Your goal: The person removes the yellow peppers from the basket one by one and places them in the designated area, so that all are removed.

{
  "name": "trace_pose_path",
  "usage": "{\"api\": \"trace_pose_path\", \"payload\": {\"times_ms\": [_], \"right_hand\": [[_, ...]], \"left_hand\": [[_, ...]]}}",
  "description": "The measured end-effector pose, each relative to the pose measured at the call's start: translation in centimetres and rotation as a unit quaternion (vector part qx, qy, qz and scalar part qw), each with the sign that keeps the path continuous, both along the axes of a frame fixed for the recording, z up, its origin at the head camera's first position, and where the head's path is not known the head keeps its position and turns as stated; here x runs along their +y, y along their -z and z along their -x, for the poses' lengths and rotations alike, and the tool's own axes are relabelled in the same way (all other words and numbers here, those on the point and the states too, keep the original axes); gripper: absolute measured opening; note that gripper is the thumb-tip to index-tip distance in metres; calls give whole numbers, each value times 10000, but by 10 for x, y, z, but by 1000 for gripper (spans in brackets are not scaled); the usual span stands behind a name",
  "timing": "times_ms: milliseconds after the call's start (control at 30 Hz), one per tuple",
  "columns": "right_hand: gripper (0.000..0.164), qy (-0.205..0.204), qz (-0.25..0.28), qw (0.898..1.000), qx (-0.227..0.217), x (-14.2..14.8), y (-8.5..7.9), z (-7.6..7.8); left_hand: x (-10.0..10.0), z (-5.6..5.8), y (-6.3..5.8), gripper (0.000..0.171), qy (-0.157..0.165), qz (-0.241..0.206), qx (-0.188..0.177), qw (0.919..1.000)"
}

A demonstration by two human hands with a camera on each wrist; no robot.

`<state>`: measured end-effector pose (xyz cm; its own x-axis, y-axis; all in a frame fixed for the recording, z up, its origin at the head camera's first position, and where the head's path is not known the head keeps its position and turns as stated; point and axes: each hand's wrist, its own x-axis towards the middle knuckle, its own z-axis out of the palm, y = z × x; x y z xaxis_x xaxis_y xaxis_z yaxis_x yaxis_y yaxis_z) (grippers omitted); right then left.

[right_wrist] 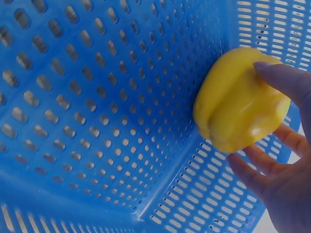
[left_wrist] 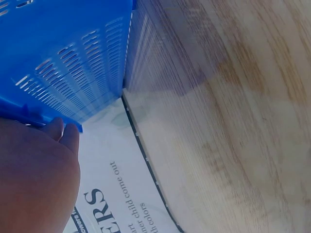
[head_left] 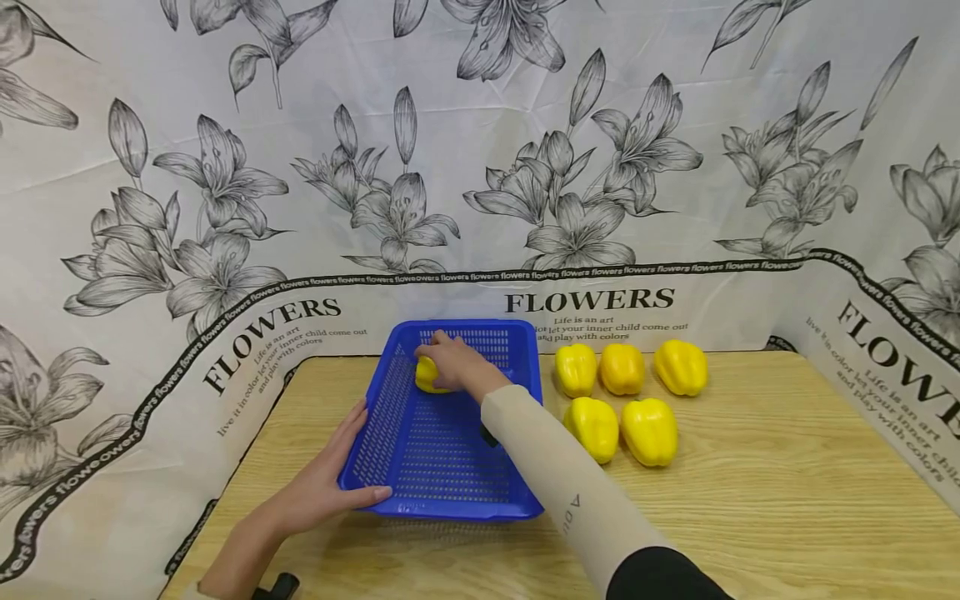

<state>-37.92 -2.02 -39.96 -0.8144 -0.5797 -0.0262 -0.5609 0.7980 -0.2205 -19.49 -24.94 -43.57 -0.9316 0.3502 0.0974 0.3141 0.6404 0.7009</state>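
A blue plastic basket [head_left: 450, 450] with slotted walls stands on the table, its near end raised. My left hand [head_left: 318, 492] grips its near left corner, thumb over the rim and fingers along the outer left wall. In the left wrist view, those fingertips curl at the rim beside the slotted wall [left_wrist: 73, 63]. Inside the basket's far left corner, my right hand [head_left: 459, 367] holds a yellow bell pepper [head_left: 427, 377]. The right wrist view shows the thumb on one side of this pepper [right_wrist: 238, 104] and the fingertips on the other, close to the basket's floor and wall.
Several more yellow bell peppers [head_left: 649, 432] lie in two rows to the right of the basket on the wooden table [head_left: 765, 467]. A white flower-printed cloth [head_left: 450, 150] hangs behind the table and along both sides.
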Motion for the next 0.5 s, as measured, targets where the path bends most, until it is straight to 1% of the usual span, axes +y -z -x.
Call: {"api": "trace_pose_path", "payload": {"times_ms": [133, 333, 400, 500], "right_hand": [[59, 39, 49, 10000, -25, -1, 2, 2], [59, 95, -188, 9997, 102, -2, -1, 2], [58, 132, 21, 9999, -31, -1, -4, 1], [58, 205, 641, 9965, -504, 1, -9, 0]], "left_hand": [[-1, 0, 0, 112, 4, -18, 6, 10000], [0, 0, 1, 111, 35, 18, 45, 10000], [0, 0, 0, 111, 24, 27, 28, 10000], [0, -1, -1, 111, 2, 17, -16, 10000]]}}
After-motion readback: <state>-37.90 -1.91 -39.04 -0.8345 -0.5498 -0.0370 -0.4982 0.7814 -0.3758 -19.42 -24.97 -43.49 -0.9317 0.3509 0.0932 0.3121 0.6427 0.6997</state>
